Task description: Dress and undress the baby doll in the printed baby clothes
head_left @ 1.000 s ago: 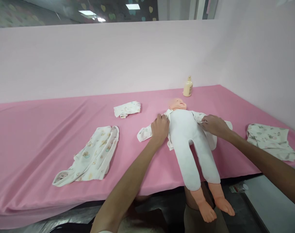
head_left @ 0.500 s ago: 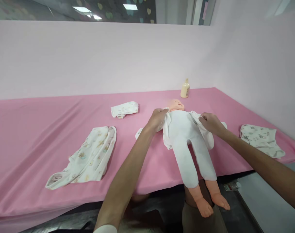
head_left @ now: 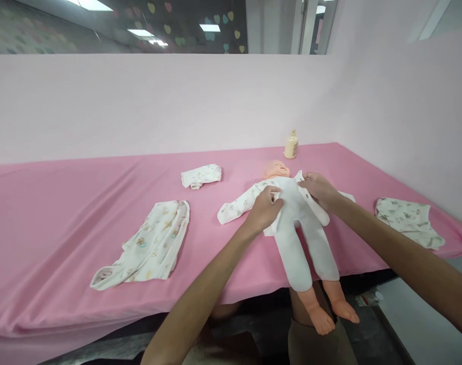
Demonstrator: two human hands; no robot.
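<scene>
A baby doll (head_left: 295, 203) with a white cloth body lies on its back, its feet hanging over the table's front edge. A white printed baby shirt (head_left: 240, 204) is on it, with the front lying apart and the sleeves spread to both sides. My left hand (head_left: 267, 209) is at the doll's chest, fingers curled on the shirt's left front panel; its fingertips are partly hidden. By the doll's shoulder on the right, my right hand (head_left: 319, 188) pinches the shirt's other front edge.
A printed baby garment (head_left: 151, 246) lies on the pink sheet (head_left: 64, 228) at left. Behind it is a small folded cloth (head_left: 201, 176). Another folded printed cloth (head_left: 409, 220) lies at right. A cream pump bottle (head_left: 291, 145) stands near the white wall (head_left: 140, 106).
My left hand has moved right and nearer, from the doll's shoulder onto its chest, uncovering the left sleeve. The right hand has shifted slightly left. The view has tilted up a little.
</scene>
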